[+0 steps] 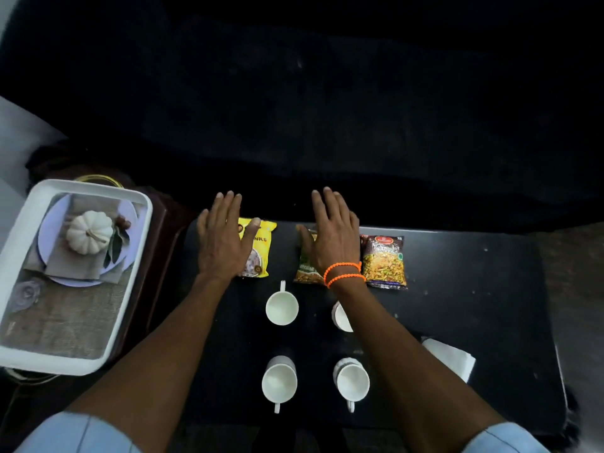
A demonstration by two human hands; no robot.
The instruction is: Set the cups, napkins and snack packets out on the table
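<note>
Three snack packets lie in a row at the far edge of the black table (474,289): a yellow packet (261,243), a green packet (305,273) and a dark packet (384,263). My left hand (224,238) rests flat over the yellow packet, fingers spread. Flat over the green packet lies my right hand (331,235), with orange bead bands at the wrist. Several white cups stand nearer me: one (281,307) behind the packets, another (341,317) partly hidden by my right forearm, and two (279,382) (352,380) in front. A white napkin (452,356) lies at the right.
A white tray (19,276) sits on a dark side stand at the left, holding a plate, a folded cloth and a small white pumpkin (89,232). A dark sofa fills the space beyond the table.
</note>
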